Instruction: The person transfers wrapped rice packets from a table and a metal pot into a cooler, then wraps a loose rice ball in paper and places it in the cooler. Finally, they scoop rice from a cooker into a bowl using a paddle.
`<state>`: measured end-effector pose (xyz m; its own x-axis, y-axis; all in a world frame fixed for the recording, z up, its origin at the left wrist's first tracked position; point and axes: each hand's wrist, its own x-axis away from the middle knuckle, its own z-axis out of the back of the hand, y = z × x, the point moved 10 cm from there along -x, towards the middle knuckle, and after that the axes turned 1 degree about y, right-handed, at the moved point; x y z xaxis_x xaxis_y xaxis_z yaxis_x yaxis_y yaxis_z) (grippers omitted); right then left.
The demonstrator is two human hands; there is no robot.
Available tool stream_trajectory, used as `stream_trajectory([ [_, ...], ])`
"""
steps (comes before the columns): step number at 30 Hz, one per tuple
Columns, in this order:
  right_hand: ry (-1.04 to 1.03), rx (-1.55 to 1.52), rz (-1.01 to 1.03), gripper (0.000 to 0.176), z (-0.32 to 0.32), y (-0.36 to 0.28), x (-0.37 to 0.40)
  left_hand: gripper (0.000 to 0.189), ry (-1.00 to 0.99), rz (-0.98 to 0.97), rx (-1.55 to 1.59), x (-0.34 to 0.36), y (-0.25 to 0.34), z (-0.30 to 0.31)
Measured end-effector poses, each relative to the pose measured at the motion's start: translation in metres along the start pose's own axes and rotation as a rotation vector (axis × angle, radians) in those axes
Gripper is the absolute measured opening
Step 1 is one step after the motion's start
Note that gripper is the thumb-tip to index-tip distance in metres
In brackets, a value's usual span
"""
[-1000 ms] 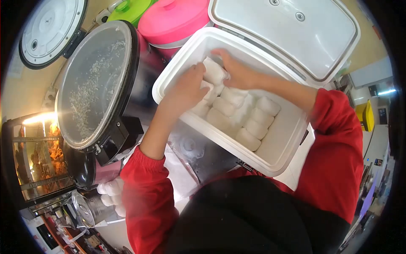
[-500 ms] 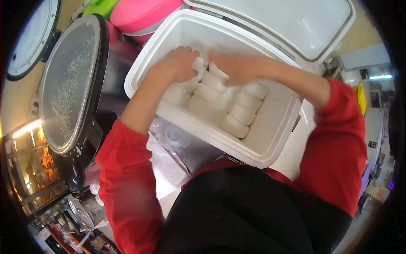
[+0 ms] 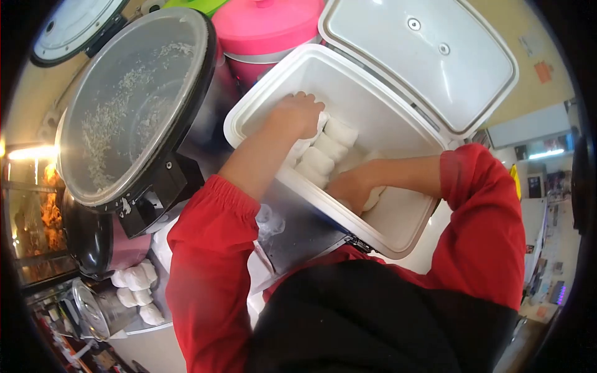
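Note:
Inside the white cooler box point(image 3: 413, 239), soft white bundles point(image 3: 331, 148) lie in rows on the bottom. My left hand point(image 3: 298, 115) is at the far left end of the box, its fingers curled over a white bundle at the end of a row. My right hand point(image 3: 353, 186) reaches down by the near wall, beside the front end of the middle row. Another white bundle point(image 3: 373, 198) shows just right of it. The right fingertips are hidden low in the box.
The box's hinged lid point(image 3: 423, 59) stands open behind it. A large rice cooker point(image 3: 134, 105) with rice grains stuck inside stands on the left, near a pink lidded container point(image 3: 267, 28). More white bundles point(image 3: 137, 283) sit at lower left beside a metal pot point(image 3: 93, 304).
My right hand has moved from the far part of the rows to the near wall. Right-hand bundles have shifted or are covered by it. The view has turned, placing the box further right.

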<state>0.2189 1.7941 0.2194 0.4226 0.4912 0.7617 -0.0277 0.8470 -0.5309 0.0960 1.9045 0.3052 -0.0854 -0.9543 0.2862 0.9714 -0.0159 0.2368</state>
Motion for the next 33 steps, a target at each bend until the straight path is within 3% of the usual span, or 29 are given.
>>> stream_trajectory([
  [3, 0.016, 0.012, 0.137, 0.101, -0.021, 0.012, -0.021, 0.053, -0.011, 0.018, 0.005, -0.001, 0.002, -0.002],
  [5, 0.034, 0.152, 0.076, 0.102, -0.026, 0.007, -0.021, 0.053, -0.007, 0.021, -0.006, 0.000, 0.001, -0.001],
  [7, 0.093, 0.322, -0.146, 0.102, -0.008, -0.011, 0.005, 0.053, -0.023, 0.020, -0.004, 0.000, 0.000, -0.003],
  [10, 0.052, 0.036, -0.082, 0.098, 0.005, -0.018, 0.017, 0.053, -0.001, 0.008, -0.009, 0.000, 0.002, -0.001],
  [12, 0.307, 0.069, 0.122, 0.090, 0.021, -0.021, 0.031, 0.052, 0.002, 0.023, -0.007, 0.002, 0.000, 0.000],
  [14, 0.297, -0.172, -0.019, 0.079, 0.068, -0.037, 0.087, 0.052, -0.022, 0.033, -0.007, 0.003, 0.003, 0.001],
  [16, 0.414, -0.046, -0.227, 0.072, 0.109, -0.036, 0.130, 0.052, 0.005, 0.027, 0.032, 0.004, 0.004, 0.002],
  [18, 0.774, 0.719, -0.261, 0.066, 0.148, -0.047, 0.159, 0.051, 0.006, 0.037, 0.037, 0.006, 0.002, 0.002],
  [20, 0.830, 0.836, -0.297, 0.067, 0.169, -0.023, 0.151, 0.050, -0.013, 0.056, 0.010, 0.006, 0.002, 0.002],
  [23, 0.727, 0.920, -0.380, 0.067, 0.177, 0.008, 0.126, 0.049, -0.020, 0.055, 0.017, 0.004, 0.000, -0.005],
  [26, 0.794, 1.098, -0.442, 0.049, 0.173, 0.025, 0.101, 0.049, -0.003, 0.062, 0.111, 0.015, -0.002, -0.003],
  [27, 0.792, 1.038, -0.441, 0.038, 0.170, 0.037, 0.087, 0.050, 0.017, 0.062, 0.134, 0.020, -0.002, -0.001],
  [31, 0.638, 1.086, -0.564, 0.042, 0.172, 0.030, 0.080, 0.056, 0.167, 0.064, 0.123, 0.038, 0.006, 0.017],
  [33, 0.801, 1.243, -0.573, 0.037, 0.170, 0.022, 0.092, 0.060, 0.281, 0.047, 0.110, 0.052, 0.015, 0.025],
])
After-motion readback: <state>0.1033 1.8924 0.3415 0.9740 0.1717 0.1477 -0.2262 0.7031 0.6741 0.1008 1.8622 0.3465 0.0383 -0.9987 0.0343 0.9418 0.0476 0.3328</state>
